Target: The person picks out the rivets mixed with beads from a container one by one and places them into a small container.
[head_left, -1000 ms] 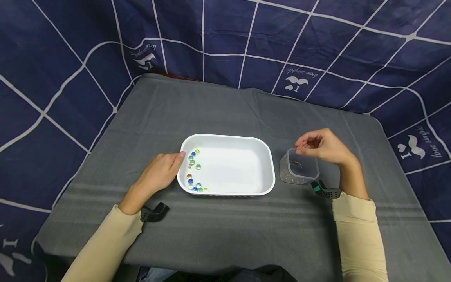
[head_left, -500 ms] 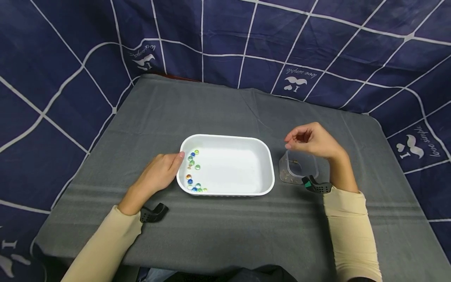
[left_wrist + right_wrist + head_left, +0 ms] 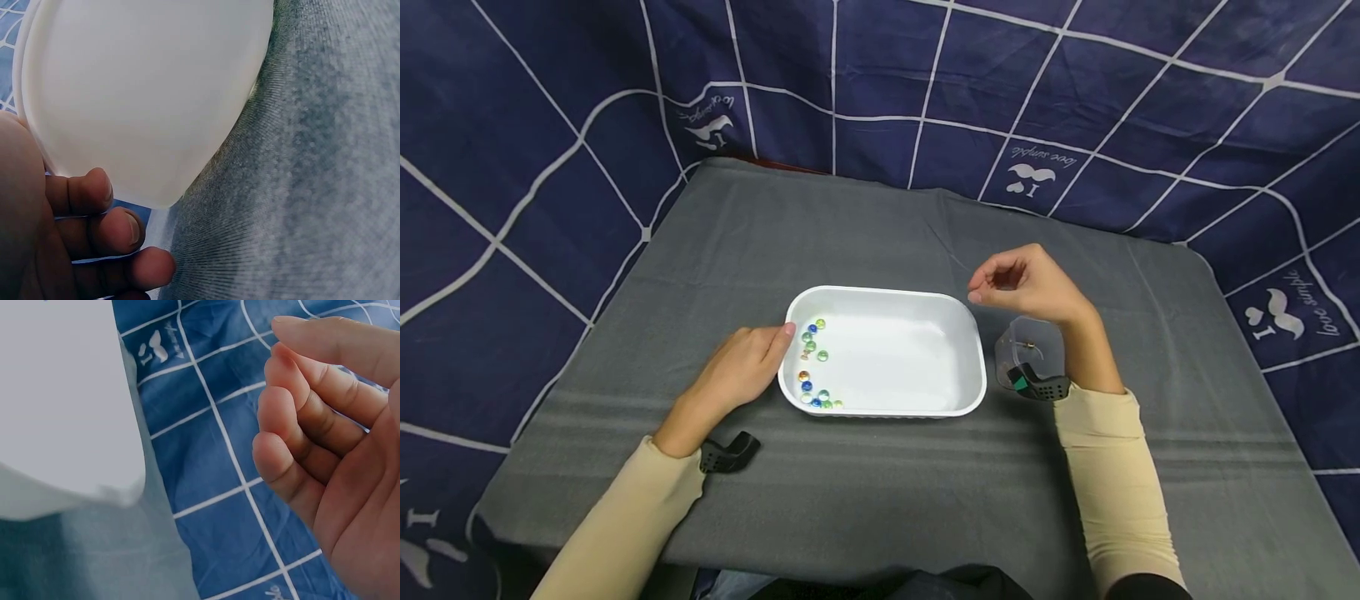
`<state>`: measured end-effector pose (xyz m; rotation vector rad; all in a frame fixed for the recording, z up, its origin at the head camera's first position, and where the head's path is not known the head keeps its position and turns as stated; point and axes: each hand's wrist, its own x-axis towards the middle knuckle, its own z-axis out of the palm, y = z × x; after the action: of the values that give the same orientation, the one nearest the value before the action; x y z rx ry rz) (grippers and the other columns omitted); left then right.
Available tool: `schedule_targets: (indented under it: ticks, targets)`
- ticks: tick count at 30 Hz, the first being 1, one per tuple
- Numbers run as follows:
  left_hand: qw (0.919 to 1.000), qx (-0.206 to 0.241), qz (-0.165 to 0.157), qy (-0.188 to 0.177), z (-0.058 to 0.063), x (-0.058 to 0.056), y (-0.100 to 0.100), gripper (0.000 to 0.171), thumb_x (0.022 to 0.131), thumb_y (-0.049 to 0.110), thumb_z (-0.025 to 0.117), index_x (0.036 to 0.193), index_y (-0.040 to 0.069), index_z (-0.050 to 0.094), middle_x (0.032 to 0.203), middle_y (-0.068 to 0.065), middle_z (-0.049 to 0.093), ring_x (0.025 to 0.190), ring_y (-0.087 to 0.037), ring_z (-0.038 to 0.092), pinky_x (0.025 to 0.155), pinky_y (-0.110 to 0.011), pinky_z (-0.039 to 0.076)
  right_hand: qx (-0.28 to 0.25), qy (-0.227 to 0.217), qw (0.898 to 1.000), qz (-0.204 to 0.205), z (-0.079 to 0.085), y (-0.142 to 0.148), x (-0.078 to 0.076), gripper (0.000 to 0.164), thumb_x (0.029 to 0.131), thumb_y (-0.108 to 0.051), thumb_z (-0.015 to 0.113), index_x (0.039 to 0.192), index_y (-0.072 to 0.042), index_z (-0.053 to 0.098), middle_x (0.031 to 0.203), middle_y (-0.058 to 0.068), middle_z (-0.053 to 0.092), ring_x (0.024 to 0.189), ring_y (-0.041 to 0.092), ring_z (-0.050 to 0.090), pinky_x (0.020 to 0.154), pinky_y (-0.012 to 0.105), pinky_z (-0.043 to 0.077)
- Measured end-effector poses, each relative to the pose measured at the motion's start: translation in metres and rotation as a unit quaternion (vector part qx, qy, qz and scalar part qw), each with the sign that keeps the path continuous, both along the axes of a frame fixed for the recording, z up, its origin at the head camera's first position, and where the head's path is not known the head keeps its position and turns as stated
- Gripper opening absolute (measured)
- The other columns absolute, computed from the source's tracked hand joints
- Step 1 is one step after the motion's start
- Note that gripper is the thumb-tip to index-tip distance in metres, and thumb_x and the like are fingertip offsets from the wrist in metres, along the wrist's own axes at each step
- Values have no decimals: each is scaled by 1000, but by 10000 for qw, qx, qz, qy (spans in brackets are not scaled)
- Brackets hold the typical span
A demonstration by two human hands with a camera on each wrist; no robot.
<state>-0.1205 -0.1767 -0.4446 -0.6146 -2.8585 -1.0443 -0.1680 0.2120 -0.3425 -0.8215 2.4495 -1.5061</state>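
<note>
A white rectangular tray (image 3: 887,350) lies on the grey cloth. My left hand (image 3: 737,367) grips its left end, thumb over the rim and fingers (image 3: 125,231) curled beside the outer wall in the left wrist view. Several coloured glass marbles (image 3: 807,386) are strung along the tray's left side. My right hand (image 3: 1028,285) hovers by the tray's far right corner, thumb tip close to the index fingertip and the other fingers curled. Nothing shows in its fingertips (image 3: 273,453) in the right wrist view; I cannot tell whether something tiny is pinched there.
A clear plastic box (image 3: 1037,342) with small gold-coloured bits stands right of the tray, partly covered by my right wrist and its black strap mount (image 3: 1036,383). Grey cloth (image 3: 865,492) covers the table. A dark blue checked curtain (image 3: 880,75) encloses the back and sides.
My right hand has moved left and away from me, from over the clear box to near the tray's far right corner. The left hand, tray and marbles stay as they were.
</note>
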Motion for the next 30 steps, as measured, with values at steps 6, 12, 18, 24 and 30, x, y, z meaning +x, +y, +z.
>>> schedule_targets:
  ticks: [6, 12, 18, 24, 30]
  targets:
    - [10000, -27, -12, 13, 0, 0, 0, 44, 108, 27, 38, 86, 3, 68, 81, -17, 67, 71, -28, 60, 66, -50, 47, 10, -45, 9999, 108, -1, -13, -4, 9, 80, 12, 74, 88, 9, 70, 78, 4, 70, 67, 11, 61, 63, 23, 51]
    - [10000, -46, 4, 2, 0, 0, 0, 45, 108, 28, 37, 87, 3, 68, 83, -17, 67, 73, -29, 62, 68, -51, 47, 70, -41, 9996, 285, -2, -22, -7, 8, 81, 11, 73, 88, 9, 70, 79, 5, 71, 67, 11, 61, 62, 23, 51]
    - [10000, -47, -4, 3, 1, 0, 0, 45, 108, 28, 38, 84, 4, 67, 81, -16, 67, 71, -28, 61, 67, -50, 47, 125, -7, 9991, 412, -3, -30, -10, 7, 82, 10, 72, 88, 8, 70, 77, 5, 70, 66, 11, 59, 60, 23, 49]
    - [10000, -52, -1, -16, 2, 0, 1, 46, 108, 28, 37, 83, 4, 67, 78, -16, 66, 69, -27, 59, 65, -49, 46, 186, -137, 9985, 504, -3, -41, -12, 7, 83, 8, 73, 90, 7, 71, 79, 4, 70, 68, 13, 61, 64, 24, 51]
    - [10000, -39, 17, -33, 2, 1, 0, 46, 108, 28, 37, 82, 4, 66, 76, -14, 64, 67, -26, 57, 64, -47, 46, 324, -169, 9975, 607, -3, -54, -16, 8, 83, 4, 74, 91, 5, 72, 80, 6, 70, 70, 15, 62, 65, 26, 51]
